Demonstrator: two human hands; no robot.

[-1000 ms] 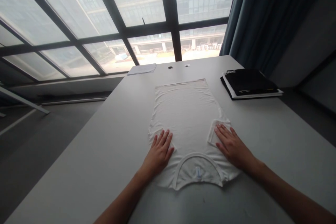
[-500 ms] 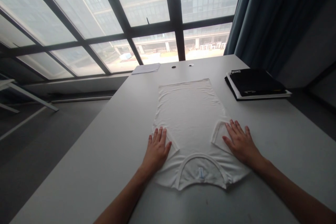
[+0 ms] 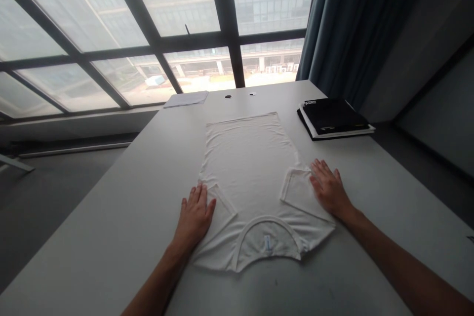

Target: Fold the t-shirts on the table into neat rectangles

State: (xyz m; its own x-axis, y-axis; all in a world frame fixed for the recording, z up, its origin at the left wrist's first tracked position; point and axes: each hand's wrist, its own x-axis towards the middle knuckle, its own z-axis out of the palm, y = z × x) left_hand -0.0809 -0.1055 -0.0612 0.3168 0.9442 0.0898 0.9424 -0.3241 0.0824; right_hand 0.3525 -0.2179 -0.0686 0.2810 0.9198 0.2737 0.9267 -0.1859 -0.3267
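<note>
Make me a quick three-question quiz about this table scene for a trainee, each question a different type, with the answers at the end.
1. Multiple choice: which part of the white shirt lies nearest the person?
A) the bottom hem
B) the collar
C) the sleeve cuffs

2. True or false: both of the person's hands are clenched into fists.

3. Fill in the blank: on the table, as the person sees it, the black-topped stack sits to the ____ of the shirt.

Key
1: B.
2: False; the left hand and right hand are open, at opposite sides of the shirt.
3: right.
</note>
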